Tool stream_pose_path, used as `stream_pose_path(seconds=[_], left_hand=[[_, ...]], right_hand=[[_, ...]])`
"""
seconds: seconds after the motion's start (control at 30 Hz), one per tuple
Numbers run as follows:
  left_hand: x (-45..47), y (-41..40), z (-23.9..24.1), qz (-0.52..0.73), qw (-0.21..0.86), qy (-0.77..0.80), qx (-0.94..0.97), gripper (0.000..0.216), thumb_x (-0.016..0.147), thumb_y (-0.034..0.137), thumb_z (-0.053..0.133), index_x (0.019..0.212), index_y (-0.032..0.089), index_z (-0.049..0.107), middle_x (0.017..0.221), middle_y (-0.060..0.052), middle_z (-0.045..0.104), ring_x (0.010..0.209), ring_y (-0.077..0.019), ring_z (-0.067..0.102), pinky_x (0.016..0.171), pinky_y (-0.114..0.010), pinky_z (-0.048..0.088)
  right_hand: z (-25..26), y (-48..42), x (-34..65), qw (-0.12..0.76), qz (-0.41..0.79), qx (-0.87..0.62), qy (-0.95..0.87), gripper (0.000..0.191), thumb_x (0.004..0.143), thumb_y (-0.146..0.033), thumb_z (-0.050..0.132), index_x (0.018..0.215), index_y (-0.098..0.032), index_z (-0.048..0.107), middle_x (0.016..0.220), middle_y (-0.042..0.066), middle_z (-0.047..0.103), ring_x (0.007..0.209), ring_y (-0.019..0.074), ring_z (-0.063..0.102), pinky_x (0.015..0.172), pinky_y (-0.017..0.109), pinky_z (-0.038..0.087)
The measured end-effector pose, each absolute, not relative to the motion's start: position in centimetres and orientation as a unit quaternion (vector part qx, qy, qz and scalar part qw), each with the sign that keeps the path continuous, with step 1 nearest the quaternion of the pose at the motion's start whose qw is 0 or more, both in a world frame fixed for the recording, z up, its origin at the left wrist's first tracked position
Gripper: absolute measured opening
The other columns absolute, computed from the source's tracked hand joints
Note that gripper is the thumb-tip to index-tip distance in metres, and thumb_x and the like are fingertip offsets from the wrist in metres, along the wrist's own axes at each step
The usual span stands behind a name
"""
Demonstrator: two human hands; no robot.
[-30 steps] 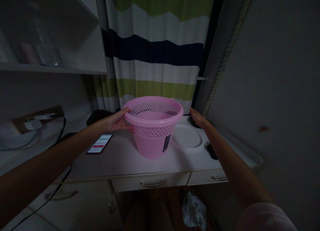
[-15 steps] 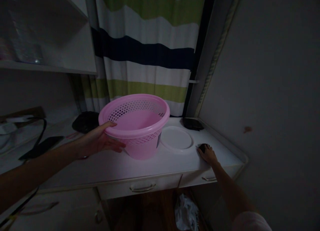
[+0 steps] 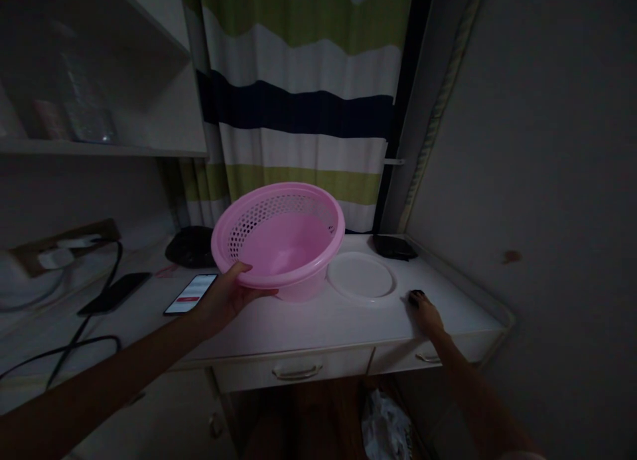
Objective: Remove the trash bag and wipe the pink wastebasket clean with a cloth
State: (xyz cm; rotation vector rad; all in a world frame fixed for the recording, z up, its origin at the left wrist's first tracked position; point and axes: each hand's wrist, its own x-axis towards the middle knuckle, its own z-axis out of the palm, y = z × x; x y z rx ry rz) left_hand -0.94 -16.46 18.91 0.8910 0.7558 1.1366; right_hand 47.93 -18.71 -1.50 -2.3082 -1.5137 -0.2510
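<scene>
A pink plastic basket [image 3: 298, 286] with a perforated wall leans toward me over the white desk. My left hand [image 3: 229, 299] grips its near left rim, thumb over the edge and fingers beneath. Inside, the basket shows only its smooth pink bottom. To the right, my right hand [image 3: 426, 314] is closed over a small black object [image 3: 416, 297] on the desktop, mostly covered by the fingers; its kind cannot be made out. Between the basket and that hand lies a round white lid or tray [image 3: 362, 276], flat on the desk.
A lit phone [image 3: 192, 294] and a dark phone-like slab [image 3: 115, 294] lie left on the desk [image 3: 308, 327], near cables and a plugged socket strip [image 3: 64, 247]. Black items [image 3: 394, 247] sit at the back. A shelf [image 3: 149, 148] overhangs the left; a wall [image 3: 557, 181] bounds the right.
The basket's opening has tipped further toward me, with my left hand still on its rim. The lit phone has come into sight beside it. My right hand remains on the black object.
</scene>
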Motion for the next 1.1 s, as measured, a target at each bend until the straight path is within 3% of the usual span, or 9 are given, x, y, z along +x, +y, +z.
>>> stream_pose_path(seconds=[0.2, 0.3, 0.43, 0.57, 0.63, 0.77, 0.9, 1.03, 1.1], left_hand=[[-1.8, -14.2, 19.3, 0.448, 0.718, 0.341, 0.409, 0.046, 0.078, 0.021, 0.047, 0.120, 0.007, 0.035, 0.097, -0.016, 0.063, 0.077, -0.0240, 0.066, 0.061, -0.027, 0.058], [-1.9, -12.9, 20.1, 0.426, 0.718, 0.345, 0.429, 0.048, 0.079, 0.024, 0.047, 0.122, 0.010, 0.031, 0.097, -0.017, 0.061, 0.074, -0.0243, 0.066, 0.056, -0.024, 0.057], [-1.5, -11.3, 21.6, 0.412, 0.709, 0.354, 0.449, 0.049, 0.080, 0.025, 0.045, 0.124, 0.016, 0.026, 0.095, -0.015, 0.059, 0.074, -0.0261, 0.066, 0.050, -0.023, 0.055], [-0.8, -10.1, 22.7, 0.380, 0.713, 0.382, 0.449, 0.046, 0.082, 0.031, 0.042, 0.122, 0.013, 0.029, 0.089, -0.018, 0.059, 0.073, -0.0286, 0.066, 0.046, -0.023, 0.053], [-0.6, -9.8, 22.9, 0.373, 0.713, 0.393, 0.446, 0.046, 0.082, 0.033, 0.042, 0.121, 0.011, 0.031, 0.087, -0.019, 0.059, 0.073, -0.0292, 0.065, 0.045, -0.024, 0.053], [-0.5, -9.3, 23.0, 0.391, 0.714, 0.380, 0.439, 0.045, 0.082, 0.032, 0.042, 0.121, 0.011, 0.033, 0.087, -0.018, 0.060, 0.074, -0.0285, 0.065, 0.046, -0.026, 0.053], [-0.6, -9.1, 23.2, 0.395, 0.719, 0.373, 0.433, 0.041, 0.082, 0.030, 0.044, 0.116, 0.010, 0.039, 0.083, -0.016, 0.062, 0.068, -0.0243, 0.065, 0.048, -0.028, 0.053], [-0.6, -9.1, 23.4, 0.406, 0.707, 0.350, 0.461, 0.027, 0.082, 0.024, 0.041, 0.103, 0.009, 0.048, 0.070, -0.010, 0.064, 0.057, -0.0182, 0.063, 0.052, -0.030, 0.054], [-0.7, -9.0, 23.4, 0.393, 0.709, 0.336, 0.480, 0.024, 0.083, 0.023, 0.039, 0.098, 0.009, 0.051, 0.066, -0.009, 0.064, 0.055, -0.0182, 0.062, 0.053, -0.032, 0.054]], right_hand=[[-0.8, -19.6, 47.3, 0.269, -0.036, -0.828, -0.491, 0.046, 0.074, -0.012, 0.033, 0.115, -0.013, 0.054, 0.114, 0.011, 0.058, 0.104, 0.0229, 0.055, 0.091, 0.032, 0.040], [1.3, -18.9, 46.5, 0.338, -0.032, -0.841, -0.420, 0.046, 0.074, -0.016, 0.033, 0.113, -0.011, 0.055, 0.106, 0.015, 0.062, 0.100, 0.0274, 0.056, 0.087, 0.037, 0.042], [8.0, -17.0, 42.1, 0.481, -0.081, -0.774, -0.403, 0.047, 0.072, -0.019, 0.034, 0.112, -0.007, 0.056, 0.105, 0.017, 0.062, 0.100, 0.0288, 0.055, 0.087, 0.040, 0.041], [16.9, -16.3, 33.5, 0.600, -0.131, -0.592, -0.522, 0.044, 0.073, -0.015, 0.032, 0.109, -0.013, 0.057, 0.105, 0.009, 0.062, 0.100, 0.0204, 0.056, 0.090, 0.035, 0.040], [20.5, -16.5, 28.6, 0.618, -0.144, -0.500, -0.589, 0.049, 0.070, -0.009, 0.030, 0.112, -0.018, 0.054, 0.113, 0.005, 0.059, 0.107, 0.0169, 0.052, 0.095, 0.034, 0.037], [23.8, -16.0, 20.7, 0.546, -0.158, -0.350, -0.745, 0.055, 0.070, 0.000, 0.028, 0.115, -0.021, 0.052, 0.121, 0.003, 0.052, 0.115, 0.0132, 0.045, 0.099, 0.035, 0.035], [23.2, -13.7, 17.3, 0.416, -0.183, -0.298, -0.839, 0.047, 0.079, -0.003, 0.031, 0.119, -0.021, 0.049, 0.123, 0.007, 0.049, 0.117, 0.0147, 0.041, 0.097, 0.036, 0.036], [22.3, -13.0, 16.9, 0.324, -0.222, -0.289, -0.873, 0.040, 0.081, -0.017, 0.043, 0.121, -0.018, 0.046, 0.121, 0.011, 0.050, 0.112, 0.0201, 0.044, 0.092, 0.039, 0.038], [22.4, -13.5, 17.0, 0.310, -0.234, -0.296, -0.873, 0.046, 0.080, -0.032, 0.049, 0.123, -0.015, 0.044, 0.122, 0.014, 0.048, 0.111, 0.0234, 0.044, 0.090, 0.040, 0.038]])
